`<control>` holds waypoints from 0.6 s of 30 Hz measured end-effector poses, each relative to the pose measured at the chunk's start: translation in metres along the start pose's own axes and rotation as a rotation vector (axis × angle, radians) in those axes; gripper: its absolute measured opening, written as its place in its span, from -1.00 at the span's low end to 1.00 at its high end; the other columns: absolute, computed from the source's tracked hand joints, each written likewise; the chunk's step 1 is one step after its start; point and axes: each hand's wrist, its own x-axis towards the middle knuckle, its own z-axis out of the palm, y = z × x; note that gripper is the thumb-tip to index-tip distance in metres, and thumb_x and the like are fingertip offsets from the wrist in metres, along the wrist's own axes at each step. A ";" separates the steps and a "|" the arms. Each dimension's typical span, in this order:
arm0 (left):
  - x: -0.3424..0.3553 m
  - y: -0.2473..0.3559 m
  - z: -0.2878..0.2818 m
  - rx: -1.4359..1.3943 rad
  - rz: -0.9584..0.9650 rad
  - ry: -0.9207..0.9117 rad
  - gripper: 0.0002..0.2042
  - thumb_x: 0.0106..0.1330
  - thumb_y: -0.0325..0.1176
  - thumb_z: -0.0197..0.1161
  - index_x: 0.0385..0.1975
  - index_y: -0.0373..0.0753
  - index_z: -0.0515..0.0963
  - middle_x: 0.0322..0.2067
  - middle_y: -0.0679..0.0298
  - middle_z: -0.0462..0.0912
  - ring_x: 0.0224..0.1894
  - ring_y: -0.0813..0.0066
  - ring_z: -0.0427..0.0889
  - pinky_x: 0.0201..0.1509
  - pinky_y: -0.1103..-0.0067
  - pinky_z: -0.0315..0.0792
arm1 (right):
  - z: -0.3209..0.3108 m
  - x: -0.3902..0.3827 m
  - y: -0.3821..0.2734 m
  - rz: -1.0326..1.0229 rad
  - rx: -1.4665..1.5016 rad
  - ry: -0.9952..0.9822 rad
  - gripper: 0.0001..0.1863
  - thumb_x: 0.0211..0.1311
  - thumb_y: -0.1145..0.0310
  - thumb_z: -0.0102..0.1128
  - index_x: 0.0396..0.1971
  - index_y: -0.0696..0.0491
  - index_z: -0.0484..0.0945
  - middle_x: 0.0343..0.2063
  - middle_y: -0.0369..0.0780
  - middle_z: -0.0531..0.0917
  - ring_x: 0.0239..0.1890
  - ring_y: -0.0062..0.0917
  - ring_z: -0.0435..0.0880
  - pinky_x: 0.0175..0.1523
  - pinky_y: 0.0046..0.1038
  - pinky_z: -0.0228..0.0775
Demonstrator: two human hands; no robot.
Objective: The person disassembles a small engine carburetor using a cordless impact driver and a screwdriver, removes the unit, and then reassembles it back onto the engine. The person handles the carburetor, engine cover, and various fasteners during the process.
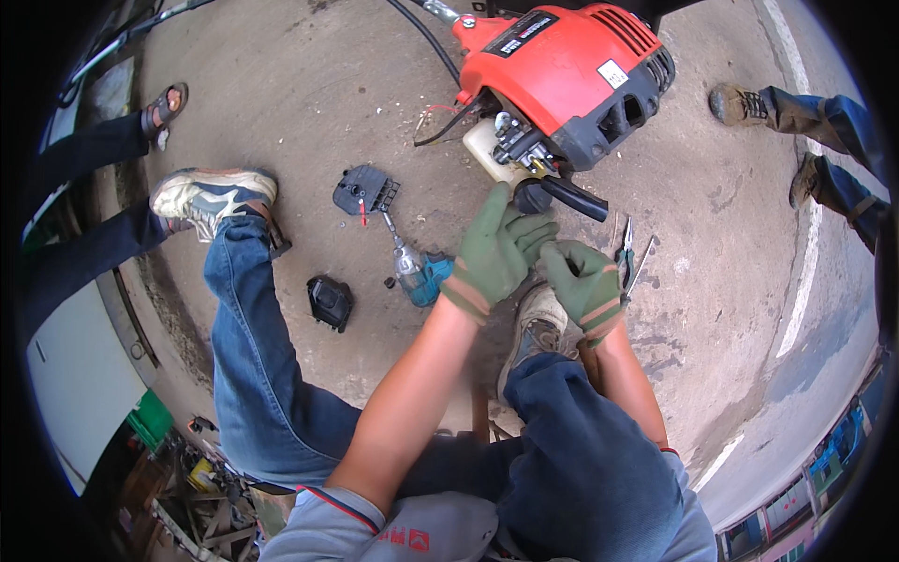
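Observation:
My left hand [494,251], in a green work glove with brown stripes at the cuff, is open just below the engine's carburetor [521,142]. One finger points up toward it, and the others reach right. Close beside it, my gloved right hand [582,286] has its fingers curled into a pinch; whatever they hold is hidden. Above both hands is the red engine housing [562,61], with a pale fuel tank [489,150] underneath. A round black part [532,196] and a black tube [576,199] lie between the engine and my hands.
A teal cordless driver [421,273] lies left of my hands, near a black cover [365,190] and a smaller black housing [330,302]. Pliers [626,245] and a screwdriver [642,264] lie to the right. Other people's feet and legs stand at both sides.

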 end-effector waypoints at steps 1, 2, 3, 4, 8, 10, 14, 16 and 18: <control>0.004 0.000 0.004 -0.093 -0.032 -0.080 -0.47 0.55 0.05 0.15 0.23 -0.31 0.50 0.09 -0.03 0.67 0.12 0.06 0.66 0.33 0.18 0.49 | 0.000 -0.003 0.000 -0.039 0.058 0.062 -0.76 0.41 0.32 0.30 -0.18 0.20 0.76 -0.42 -0.22 0.76 -0.37 -0.64 0.64 -0.20 -0.48 0.52; 0.004 -0.001 0.005 -0.128 -0.016 -0.102 -0.48 0.56 0.03 0.13 0.24 -0.30 0.51 0.11 -0.05 0.66 0.16 0.03 0.64 0.37 0.15 0.46 | -0.002 -0.007 0.002 -0.077 0.117 0.121 -0.77 0.41 0.35 0.30 -0.14 0.22 0.75 -0.38 -0.21 0.78 -0.34 -0.64 0.65 -0.18 -0.49 0.54; 0.005 -0.002 0.009 -0.158 -0.007 -0.131 -0.50 0.57 0.01 0.11 0.26 -0.29 0.51 0.13 -0.08 0.65 0.20 0.00 0.62 0.40 0.12 0.43 | -0.009 -0.010 0.010 -0.093 0.093 0.125 -0.74 0.42 0.41 0.30 -0.02 0.24 0.73 -0.29 -0.19 0.80 -0.24 -0.63 0.70 -0.08 -0.51 0.57; 0.004 -0.004 0.012 -0.192 0.004 -0.155 -0.51 0.58 -0.02 0.09 0.27 -0.28 0.51 0.15 -0.10 0.64 0.24 -0.03 0.60 0.44 0.09 0.41 | -0.013 -0.014 0.020 -0.083 0.086 0.150 -0.73 0.42 0.40 0.29 -0.01 0.23 0.73 -0.27 -0.18 0.80 -0.22 -0.63 0.71 -0.07 -0.52 0.57; 0.013 -0.001 0.026 -0.156 -0.016 0.103 -0.66 0.54 -0.17 0.19 0.20 -0.16 0.56 0.14 0.00 0.66 0.25 -0.05 0.59 0.41 -0.04 0.39 | -0.028 -0.033 0.061 -0.045 0.066 0.204 -0.70 0.43 0.38 0.29 0.03 0.21 0.73 -0.21 -0.16 0.82 -0.19 -0.61 0.73 -0.04 -0.52 0.57; 0.021 0.006 0.030 0.003 -0.039 0.194 -0.69 0.46 -0.15 0.29 0.12 -0.09 0.60 0.04 0.07 0.67 0.11 -0.03 0.63 0.25 0.02 0.48 | -0.036 -0.048 0.070 0.007 0.042 0.210 -0.69 0.43 0.36 0.29 0.04 0.21 0.73 -0.18 -0.15 0.82 -0.18 -0.61 0.73 -0.03 -0.51 0.57; 0.027 0.008 0.034 0.358 0.016 0.324 -0.56 0.30 0.02 0.45 0.00 -0.16 0.65 -0.13 0.13 0.69 -0.15 0.12 0.68 -0.05 0.20 0.58 | -0.047 -0.075 0.085 0.121 0.034 0.196 -0.66 0.42 0.33 0.31 0.08 0.19 0.72 -0.15 -0.13 0.81 -0.16 -0.57 0.74 -0.01 -0.48 0.58; 0.021 0.015 0.026 0.648 0.068 0.426 -0.49 0.29 0.10 0.47 0.01 -0.18 0.64 -0.08 0.15 0.67 -0.02 0.15 0.67 0.10 0.21 0.57 | -0.046 -0.088 0.067 0.234 0.032 0.162 -0.65 0.42 0.33 0.30 0.10 0.19 0.71 -0.12 -0.11 0.81 -0.11 -0.52 0.75 0.03 -0.46 0.59; -0.005 0.035 0.020 0.935 0.096 0.560 -0.30 0.22 0.32 0.43 0.10 -0.21 0.64 -0.09 0.17 0.69 -0.24 0.30 0.64 -0.15 0.42 0.55 | -0.053 -0.096 0.070 0.277 0.084 0.141 -0.64 0.44 0.32 0.28 0.13 0.18 0.69 -0.09 -0.08 0.80 -0.07 -0.47 0.76 0.07 -0.44 0.60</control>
